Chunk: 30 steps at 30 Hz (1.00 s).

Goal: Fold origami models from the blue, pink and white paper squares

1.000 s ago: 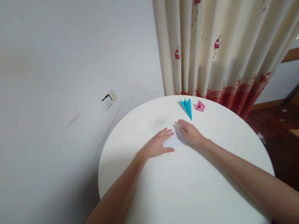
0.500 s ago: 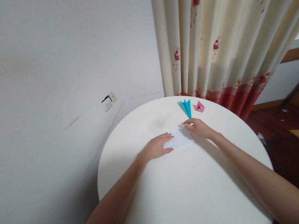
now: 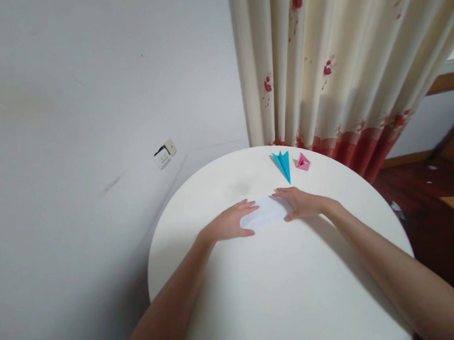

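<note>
Left hand (image 3: 227, 224): palm down, fingers extended and lying flat, fingertips resting on the left end of a white sheet of paper (image 3: 265, 213). Forearm runs in from the lower left, low over the table. Nothing gripped.

Right hand (image 3: 301, 203): palm down, fingers extended toward the left, laid flat over the right end of the same paper, thumb along its near edge. Forearm enters from the lower right. Pressing, not pinching.

The paper lies flat between the two hands, on the far half of the round white table (image 3: 282, 290). Just beyond the right hand lies a blue paper plane (image 3: 283, 164); a small pink folded paper piece (image 3: 302, 161) sits beside it, near the table's far rim. A flowered curtain (image 3: 332, 64) hangs behind.
</note>
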Each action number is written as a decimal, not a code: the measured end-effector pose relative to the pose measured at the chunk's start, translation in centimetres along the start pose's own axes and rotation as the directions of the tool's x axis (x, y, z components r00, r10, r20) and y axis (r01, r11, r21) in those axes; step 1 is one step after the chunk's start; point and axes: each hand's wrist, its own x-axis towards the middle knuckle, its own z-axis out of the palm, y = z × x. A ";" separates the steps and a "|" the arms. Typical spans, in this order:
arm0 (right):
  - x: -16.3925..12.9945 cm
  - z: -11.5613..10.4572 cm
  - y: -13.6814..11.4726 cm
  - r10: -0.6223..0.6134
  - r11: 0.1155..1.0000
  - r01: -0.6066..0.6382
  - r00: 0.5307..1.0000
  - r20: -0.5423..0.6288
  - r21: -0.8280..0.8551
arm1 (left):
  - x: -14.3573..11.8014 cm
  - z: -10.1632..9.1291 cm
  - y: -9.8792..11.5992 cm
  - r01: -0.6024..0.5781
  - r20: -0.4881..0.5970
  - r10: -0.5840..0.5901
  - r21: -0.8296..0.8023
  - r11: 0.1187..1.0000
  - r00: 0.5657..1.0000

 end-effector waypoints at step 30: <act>0.0 -0.9 0.0 -0.078 0.953 0.137 0.973 -0.219 0.269 | -0.3 -0.6 0.2 0.055 -0.068 -0.061 -0.082 0.995 0.996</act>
